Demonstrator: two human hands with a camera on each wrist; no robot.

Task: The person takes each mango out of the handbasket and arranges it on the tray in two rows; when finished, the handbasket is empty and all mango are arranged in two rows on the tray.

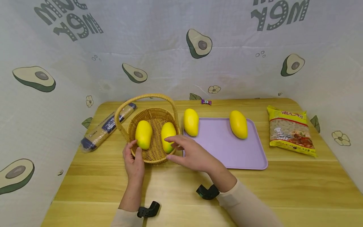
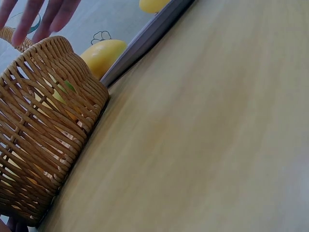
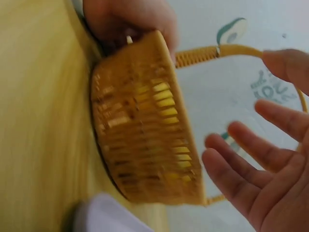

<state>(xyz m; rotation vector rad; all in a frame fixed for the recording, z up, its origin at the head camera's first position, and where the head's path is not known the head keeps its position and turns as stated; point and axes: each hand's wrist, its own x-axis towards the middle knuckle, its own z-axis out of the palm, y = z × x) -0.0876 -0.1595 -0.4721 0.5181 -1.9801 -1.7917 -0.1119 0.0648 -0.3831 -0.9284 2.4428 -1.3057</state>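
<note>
Head view: left hand (image 1: 135,164) gripping the basket (image 1: 154,161), we spread our right hand (image 1: 193,154) near a mango (image 1: 168,129), long axis pointing away

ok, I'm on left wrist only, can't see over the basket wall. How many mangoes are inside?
Observer: Two mangoes, lying apart in the basket, per the head view.
Operator: Right hand holding anything?
Observer: No. The right wrist view shows its fingers spread, nothing held.
Operator: Anything to the right of the tray?
Observer: Yes, the head view shows a yellow-edged bag lying on the table there.
</note>
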